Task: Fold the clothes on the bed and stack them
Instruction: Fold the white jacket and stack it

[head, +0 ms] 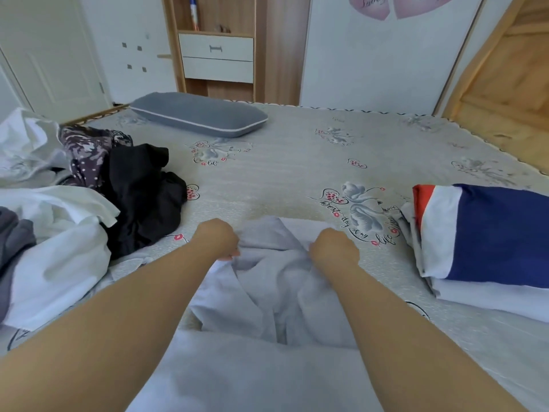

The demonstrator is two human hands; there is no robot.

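Note:
A pale lilac-grey garment [267,292] lies crumpled on the bed [297,173] right in front of me. My left hand [218,237] is closed on its far left edge. My right hand [334,248] grips the cloth about a hand's width to the right. At the right edge sits a stack of folded clothes [490,233], with a navy, white and red piece on top. To the left is a loose pile: a black garment [142,197], a purple patterned garment [89,150] and white clothes [59,242].
A grey pillow [199,114] lies at the far side of the bed. Behind it stand a wooden cabinet with white drawers [218,58] and a white wall. A wooden door [511,69] is at the right.

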